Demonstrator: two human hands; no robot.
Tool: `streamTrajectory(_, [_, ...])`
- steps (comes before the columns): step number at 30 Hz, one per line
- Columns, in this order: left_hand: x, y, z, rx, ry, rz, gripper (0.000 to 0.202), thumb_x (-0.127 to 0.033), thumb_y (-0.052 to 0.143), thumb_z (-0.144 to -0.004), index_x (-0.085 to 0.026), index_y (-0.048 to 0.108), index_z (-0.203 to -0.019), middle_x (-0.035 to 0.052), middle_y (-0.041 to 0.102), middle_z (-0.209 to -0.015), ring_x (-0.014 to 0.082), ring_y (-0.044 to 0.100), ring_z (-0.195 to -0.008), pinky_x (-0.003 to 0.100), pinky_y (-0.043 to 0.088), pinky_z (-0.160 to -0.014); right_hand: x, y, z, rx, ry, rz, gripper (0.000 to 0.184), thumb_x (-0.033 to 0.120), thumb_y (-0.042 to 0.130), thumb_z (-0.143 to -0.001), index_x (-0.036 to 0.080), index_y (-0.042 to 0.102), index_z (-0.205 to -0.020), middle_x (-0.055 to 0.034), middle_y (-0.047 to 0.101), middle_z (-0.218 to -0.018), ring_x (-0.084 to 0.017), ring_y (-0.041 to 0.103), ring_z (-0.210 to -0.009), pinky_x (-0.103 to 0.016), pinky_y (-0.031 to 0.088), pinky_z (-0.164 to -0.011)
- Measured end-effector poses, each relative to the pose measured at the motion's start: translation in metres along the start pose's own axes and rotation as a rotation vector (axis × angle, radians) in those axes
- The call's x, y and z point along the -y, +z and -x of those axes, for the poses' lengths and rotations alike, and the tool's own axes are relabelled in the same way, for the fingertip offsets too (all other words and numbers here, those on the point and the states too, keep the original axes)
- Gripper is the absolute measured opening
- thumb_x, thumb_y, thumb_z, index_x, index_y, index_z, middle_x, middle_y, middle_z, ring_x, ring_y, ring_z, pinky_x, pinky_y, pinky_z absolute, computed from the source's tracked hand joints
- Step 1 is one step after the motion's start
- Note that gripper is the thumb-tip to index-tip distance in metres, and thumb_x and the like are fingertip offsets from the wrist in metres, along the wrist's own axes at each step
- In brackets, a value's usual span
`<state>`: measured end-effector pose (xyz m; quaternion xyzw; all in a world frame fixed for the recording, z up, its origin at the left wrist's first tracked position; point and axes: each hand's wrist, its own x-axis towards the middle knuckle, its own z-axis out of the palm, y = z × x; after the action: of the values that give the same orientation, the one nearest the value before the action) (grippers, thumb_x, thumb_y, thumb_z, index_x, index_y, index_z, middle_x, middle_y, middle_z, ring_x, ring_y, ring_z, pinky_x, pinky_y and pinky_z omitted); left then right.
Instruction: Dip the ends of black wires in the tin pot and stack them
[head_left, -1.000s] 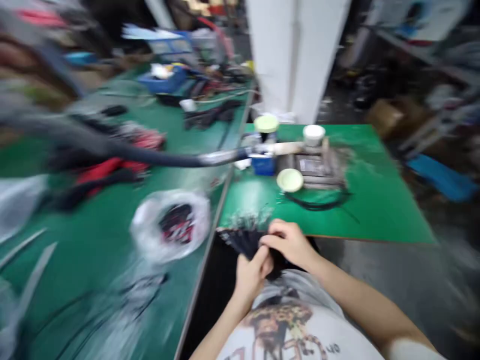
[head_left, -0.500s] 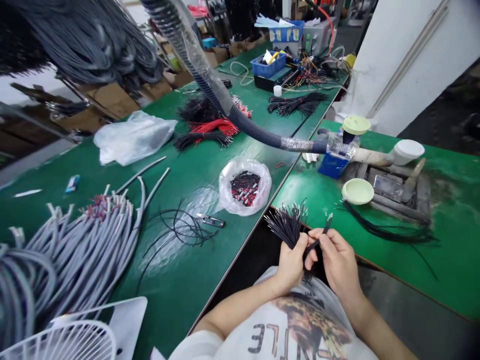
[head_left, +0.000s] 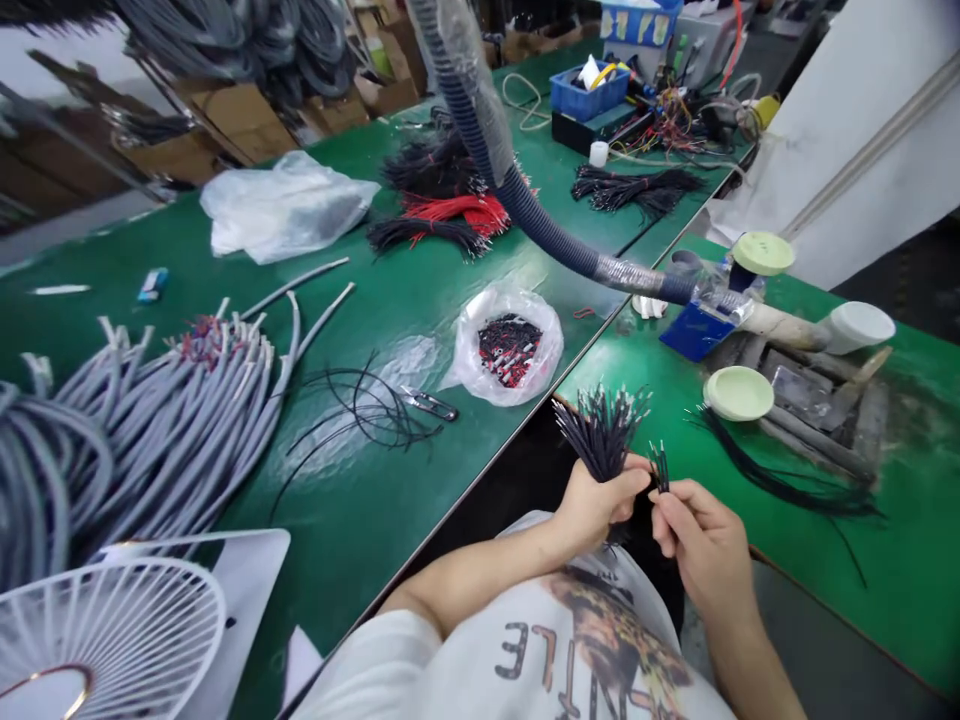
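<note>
Two wire bundles (head_left: 604, 435): left fingers (head_left: 628, 484) grasp one, right fingers (head_left: 681, 512) another, near tabletop edge (head_left: 825, 600).

On the long green table (head_left: 330, 540), a round translucent plastic bag (head_left: 471, 350) lies right of the loose black wires (head_left: 367, 405), with thick grey cables (head_left: 202, 430) farther left and a red wire bundle (head_left: 465, 212) behind. The black wire bundle (head_left: 600, 440) in the left hand (head_left: 592, 505) is left of the short black wire ends (head_left: 661, 468) in the right hand (head_left: 705, 540).
</note>
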<state>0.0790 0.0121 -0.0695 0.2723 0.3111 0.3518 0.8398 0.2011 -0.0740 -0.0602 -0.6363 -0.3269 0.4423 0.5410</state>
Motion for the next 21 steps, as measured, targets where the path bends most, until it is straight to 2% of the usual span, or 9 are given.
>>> streamTrajectory(3, [-0.0029, 0.0013, 0.002, 0.037, -0.031, -0.013, 0.045, -0.052, 0.086, -0.064, -0.014, 0.063, -0.072, -0.0081, 0.04, -0.04, 0.0045, 0.028, -0.036, 0.025, 0.015, -0.041, -0.0018, 0.0034, 0.0005, 0.033, 0.011, 0.032, 0.022, 0.037, 0.068, -0.09, 0.019, 0.067, -0.078, 0.0025, 0.057, -0.058, -0.008, 0.048, -0.044, -0.021, 0.04, -0.045])
streamTrajectory(9, [-0.0069, 0.0004, 0.0033, 0.063, -0.044, -0.018, 0.045, -0.051, 0.085, -0.066, -0.015, 0.058, -0.065, -0.007, 0.043, -0.043, 0.0034, 0.029, -0.037, 0.022, 0.017, -0.04, -0.0031, 0.0074, -0.0003, 0.025, 0.007, 0.024, 0.022, 0.034, 0.067, -0.091, 0.019, 0.064, -0.075, 0.0026, 0.058, -0.059, -0.008, 0.049, -0.047, -0.021, 0.041, -0.047])
streamTrajectory(13, [-0.0044, -0.0006, 0.0017, 0.13, -0.06, -0.01, 0.054, -0.058, 0.08, -0.07, -0.016, 0.051, -0.052, -0.0015, 0.048, -0.044, 0.0069, 0.041, -0.037, 0.023, 0.022, -0.041, -0.0031, 0.0092, -0.0022, 0.037, 0.006, -0.005, 0.024, 0.034, 0.066, -0.092, 0.019, 0.064, -0.073, 0.0015, 0.06, -0.062, -0.009, 0.051, -0.05, -0.022, 0.043, -0.05])
streamTrajectory(15, [-0.0029, -0.0013, 0.0004, 0.129, -0.06, 0.0, 0.054, -0.059, 0.079, -0.072, -0.016, 0.052, -0.051, -0.0004, 0.049, -0.044, 0.0085, 0.044, -0.037, 0.023, 0.023, -0.041, -0.0027, 0.0093, -0.0027, 0.038, 0.016, -0.016, 0.024, 0.034, 0.067, -0.091, 0.019, 0.065, -0.073, 0.0004, 0.061, -0.063, -0.01, 0.053, -0.051, -0.024, 0.045, -0.051])
streamTrajectory(21, [-0.0041, -0.0008, -0.001, 0.075, -0.032, -0.002, 0.048, -0.053, 0.081, -0.07, -0.016, 0.054, -0.057, -0.0026, 0.049, -0.043, 0.0066, 0.04, -0.037, 0.023, 0.019, -0.039, -0.0028, 0.0072, -0.0025, 0.046, 0.062, -0.032, 0.023, 0.034, 0.069, -0.09, 0.018, 0.068, -0.074, -0.0011, 0.063, -0.065, -0.011, 0.054, -0.052, -0.024, 0.045, -0.05])
